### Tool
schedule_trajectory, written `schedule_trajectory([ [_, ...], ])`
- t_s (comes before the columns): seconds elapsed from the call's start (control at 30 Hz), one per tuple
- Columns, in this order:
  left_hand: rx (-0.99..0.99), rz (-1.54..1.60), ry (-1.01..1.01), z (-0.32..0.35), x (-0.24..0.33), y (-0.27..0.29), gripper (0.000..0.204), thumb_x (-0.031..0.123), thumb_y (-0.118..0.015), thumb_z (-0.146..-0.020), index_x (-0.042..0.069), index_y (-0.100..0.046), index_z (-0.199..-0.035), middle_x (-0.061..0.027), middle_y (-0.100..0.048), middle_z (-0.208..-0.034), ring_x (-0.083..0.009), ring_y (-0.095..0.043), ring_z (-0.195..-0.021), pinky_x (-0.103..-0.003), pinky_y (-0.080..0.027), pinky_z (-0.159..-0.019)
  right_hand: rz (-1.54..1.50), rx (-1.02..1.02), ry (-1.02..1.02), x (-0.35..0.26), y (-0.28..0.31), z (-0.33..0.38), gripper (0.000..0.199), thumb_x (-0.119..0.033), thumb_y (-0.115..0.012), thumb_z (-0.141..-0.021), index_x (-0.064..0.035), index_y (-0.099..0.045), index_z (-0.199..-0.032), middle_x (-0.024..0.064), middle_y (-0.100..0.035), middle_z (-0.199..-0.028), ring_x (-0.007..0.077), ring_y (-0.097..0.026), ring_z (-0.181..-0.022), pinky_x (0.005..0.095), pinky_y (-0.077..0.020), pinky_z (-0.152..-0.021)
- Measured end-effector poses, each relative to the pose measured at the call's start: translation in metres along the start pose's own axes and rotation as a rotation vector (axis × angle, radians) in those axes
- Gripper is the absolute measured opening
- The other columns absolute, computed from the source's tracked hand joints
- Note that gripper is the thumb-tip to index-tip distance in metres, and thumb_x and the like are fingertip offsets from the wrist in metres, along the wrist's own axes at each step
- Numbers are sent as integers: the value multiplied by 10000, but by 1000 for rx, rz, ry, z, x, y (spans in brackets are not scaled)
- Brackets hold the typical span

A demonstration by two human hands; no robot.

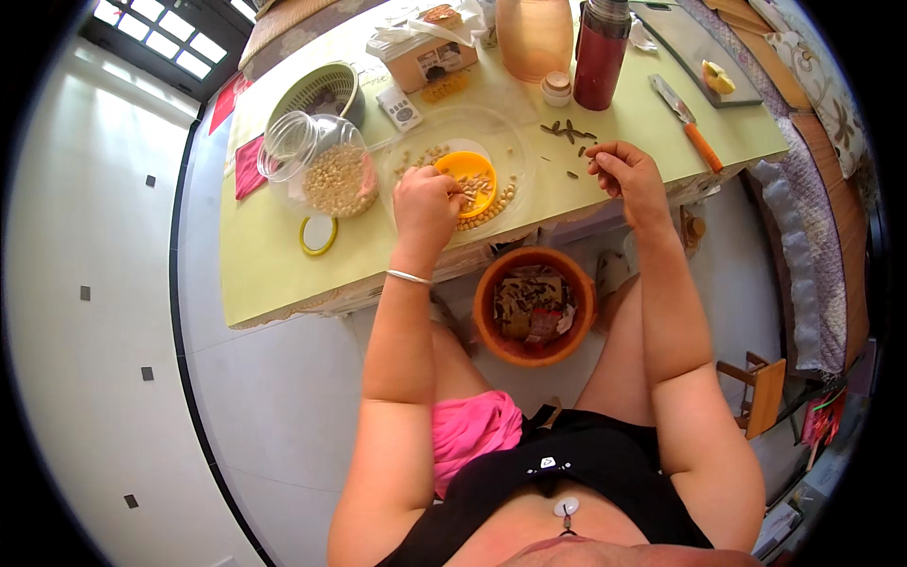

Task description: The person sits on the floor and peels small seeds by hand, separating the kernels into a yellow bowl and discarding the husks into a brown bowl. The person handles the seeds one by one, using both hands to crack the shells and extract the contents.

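Observation:
My left hand (425, 203) rests on the rim of a clear shallow bowl (515, 142) of pale round seeds, fingers pinched on a seed beside a small orange dish (472, 175) inside it. My right hand (628, 175) hovers over the table's right side, fingertips pinched on something small and dark. Several dark slivers (567, 130) lie scattered on the yellow-green table (283, 255) next to it. A silver bangle (408, 277) circles my left wrist.
A tipped clear jar of seeds (326, 170) with its yellow lid (318, 233) lies left. Behind stand a green basket (321, 90), a box, a pink jug, a red flask (600, 57), an orange-handled knife (690, 123). An orange bucket of scraps (534, 304) sits below the table.

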State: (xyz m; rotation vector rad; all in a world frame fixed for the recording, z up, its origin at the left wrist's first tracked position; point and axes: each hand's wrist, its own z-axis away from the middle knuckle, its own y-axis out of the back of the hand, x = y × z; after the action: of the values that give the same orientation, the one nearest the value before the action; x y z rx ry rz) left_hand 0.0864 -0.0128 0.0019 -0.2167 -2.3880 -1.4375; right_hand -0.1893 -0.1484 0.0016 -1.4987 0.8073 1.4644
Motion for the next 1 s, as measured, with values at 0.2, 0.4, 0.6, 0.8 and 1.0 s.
schedule_trajectory([
  [0.2, 14, -77, -88, -3, 1, -3, 58, 109, -761, -666, 89, -740, -716, -78, -639, -769, -282, -598, -816, -411, -490, -741, 24, 26, 16, -3, 11, -5, 159, -100, -579, -943, -9, -693, -1010, 17, -652, -787, 50, -521, -631, 191, -371, -527],
  [0.4, 20, -77, -124, -4, 5, -3, 52, 89, -720, -666, 77, -710, -715, -87, -635, -755, -292, -592, -778, -417, -486, -718, 62, -9, -14, -5, 8, -1, 162, -116, -584, -939, -13, -694, -999, 15, -647, -796, 57, -524, -641, 201, -381, -549],
  [0.6, 26, 167, 26, -4, -4, -8, 67, 77, -680, -692, 44, -694, -749, -100, -662, -734, -289, -610, -730, -395, -503, -699, 211, -60, 17, -7, -1, 0, 181, -135, -596, -922, 9, -685, -989, 36, -651, -806, 87, -552, -671, 234, -449, -610],
  [0.8, 39, 425, 213, -2, -9, -3, 98, 67, -664, -764, -5, -697, -823, -117, -683, -728, -194, -664, -683, -307, -528, -676, 238, -39, 22, -13, 0, 1, 195, -139, -600, -913, 27, -677, -981, 48, -656, -811, 107, -557, -673, 261, -480, -648],
  [1.0, 18, 398, 208, -2, -6, 5, 102, 51, -659, -800, -34, -694, -842, -52, -692, -744, -95, -622, -686, -244, -505, -669, 246, -54, 37, -11, 4, -2, 199, -168, -602, -926, -13, -694, -1010, 20, -662, -822, 70, -547, -679, 224, -417, -596],
])
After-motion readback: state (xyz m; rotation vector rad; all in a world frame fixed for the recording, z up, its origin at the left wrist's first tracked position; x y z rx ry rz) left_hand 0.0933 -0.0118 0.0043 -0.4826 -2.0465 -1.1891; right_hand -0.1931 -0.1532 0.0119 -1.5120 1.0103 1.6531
